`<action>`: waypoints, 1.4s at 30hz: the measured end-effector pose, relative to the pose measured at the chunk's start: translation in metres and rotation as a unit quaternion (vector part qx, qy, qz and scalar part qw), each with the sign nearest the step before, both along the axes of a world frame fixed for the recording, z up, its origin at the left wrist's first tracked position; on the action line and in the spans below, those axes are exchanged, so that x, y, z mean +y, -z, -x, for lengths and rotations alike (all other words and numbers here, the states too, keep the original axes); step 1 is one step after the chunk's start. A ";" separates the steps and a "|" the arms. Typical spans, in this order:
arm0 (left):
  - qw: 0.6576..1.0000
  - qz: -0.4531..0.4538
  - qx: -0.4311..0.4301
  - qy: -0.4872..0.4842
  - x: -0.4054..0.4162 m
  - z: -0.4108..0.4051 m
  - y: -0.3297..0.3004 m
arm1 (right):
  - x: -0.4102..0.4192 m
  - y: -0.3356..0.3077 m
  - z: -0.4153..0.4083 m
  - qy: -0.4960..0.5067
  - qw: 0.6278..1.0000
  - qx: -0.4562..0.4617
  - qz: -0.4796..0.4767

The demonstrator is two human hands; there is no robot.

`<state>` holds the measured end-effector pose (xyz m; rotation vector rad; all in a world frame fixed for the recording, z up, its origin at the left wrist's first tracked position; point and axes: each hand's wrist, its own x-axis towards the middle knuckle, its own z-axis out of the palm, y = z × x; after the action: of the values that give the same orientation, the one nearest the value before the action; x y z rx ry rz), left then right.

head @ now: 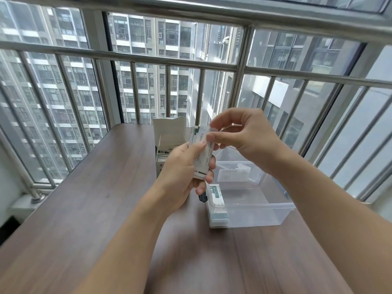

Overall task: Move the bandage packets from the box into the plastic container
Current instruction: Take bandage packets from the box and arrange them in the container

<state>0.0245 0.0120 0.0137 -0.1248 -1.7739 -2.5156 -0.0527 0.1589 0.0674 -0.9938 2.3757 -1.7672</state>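
1. The left hand point(182, 166) is gripping a stack of bandage packets point(202, 153) above the tabletop point(95, 187).
2. The right hand point(244, 132) is pinching the top packet with its fingers point(212, 137).
3. The plastic container point(254, 200) is holding several packets (left end); the open box point(167, 143) is standing behind.

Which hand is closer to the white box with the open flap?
Left. The left hand holds packets right in front of the box; the right hand pinches them farther right, above the plastic container.
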 end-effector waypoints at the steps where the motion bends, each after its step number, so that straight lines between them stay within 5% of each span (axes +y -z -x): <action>1: 1.000 0.002 0.001 -0.002 0.001 0.000 0.000 | 0.001 0.002 0.000 0.004 1.000 -0.021 0.011; 10: 0.999 0.030 0.003 -0.029 0.002 -0.002 -0.002 | 0.000 0.005 -0.003 -0.001 0.991 -0.122 0.054; 16: 0.999 0.018 -0.019 -0.037 0.001 -0.001 0.000 | -0.003 0.005 -0.004 0.033 0.992 -0.100 0.077; 21: 0.998 -0.056 -0.039 -0.010 0.000 -0.001 -0.002 | -0.005 0.005 -0.007 0.088 0.982 0.025 0.166; 24: 0.993 -0.101 -0.052 0.000 0.000 -0.001 -0.002 | 0.005 -0.003 -0.019 0.088 0.950 0.195 0.229; 27: 0.989 -0.139 -0.053 0.027 -0.002 -0.001 -0.002 | 0.004 0.013 -0.038 0.046 0.916 0.383 0.108; 29: 0.984 -0.161 -0.043 0.063 -0.001 -0.002 -0.003 | 0.001 0.029 -0.043 0.025 0.904 0.426 0.034; 33: 0.985 -0.151 -0.049 0.071 -0.002 -0.002 -0.002 | 0.000 0.040 -0.039 -0.011 0.904 0.426 -0.043; 37: 0.989 -0.135 -0.036 0.039 0.001 -0.001 -0.001 | 0.010 0.024 -0.036 0.018 0.955 0.295 -0.030; 39: 0.996 -0.084 -0.013 0.029 0.000 -0.002 0.001 | 0.011 0.010 -0.032 0.021 0.979 0.203 -0.005; 42: 0.998 0.062 0.026 -0.020 0.000 -0.002 0.001 | 0.003 -0.006 -0.028 -0.009 0.986 0.126 -0.106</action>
<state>0.0269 0.0120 0.0125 -0.1560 -1.8929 -2.3524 -0.0246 0.1624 0.0735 -1.2686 2.6203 -1.4156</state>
